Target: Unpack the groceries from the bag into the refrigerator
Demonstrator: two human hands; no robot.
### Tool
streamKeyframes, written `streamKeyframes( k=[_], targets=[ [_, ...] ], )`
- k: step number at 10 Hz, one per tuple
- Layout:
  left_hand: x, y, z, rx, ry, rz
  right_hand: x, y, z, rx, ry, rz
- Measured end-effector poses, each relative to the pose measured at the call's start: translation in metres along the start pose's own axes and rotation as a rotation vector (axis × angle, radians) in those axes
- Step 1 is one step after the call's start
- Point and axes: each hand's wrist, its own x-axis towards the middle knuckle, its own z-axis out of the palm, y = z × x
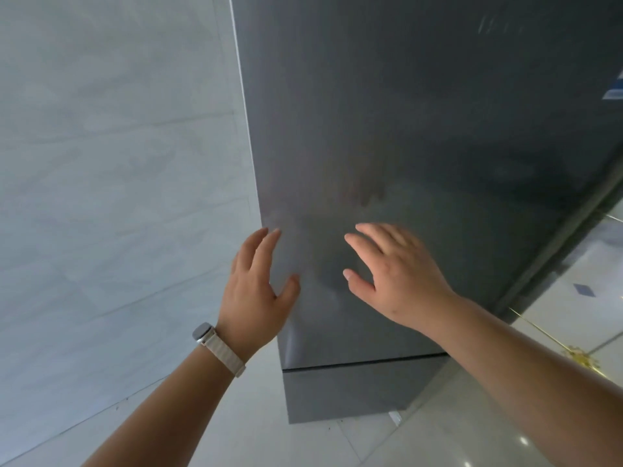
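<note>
Pale wall tiles (118, 163) are seen left of the left hand (256, 298), held open and empty at the closed refrigerator door (404, 129) edge, the right hand (397, 281) spread empty beside it; that edge is probably best hooked firmly and the door swung wide.

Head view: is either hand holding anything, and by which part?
Nothing is held. The left hand and right hand are both open against or just before the tall dark grey metal refrigerator door.

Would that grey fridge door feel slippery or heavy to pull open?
Likely stiff and fairly heavy: the refrigerator door is a tall rigid panel. Probably slippery: its glossy face shows reflections and no handle; the left hand is at its edge.
</note>
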Motion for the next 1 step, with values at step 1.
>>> streamKeyframes(
  k=[1],
  targets=[
    [-0.0199,0.0203,-0.0049,0.164,-0.138,0.019,-0.0239,0.007,-0.0144,-0.015,-0.075,0.004]
  ],
)
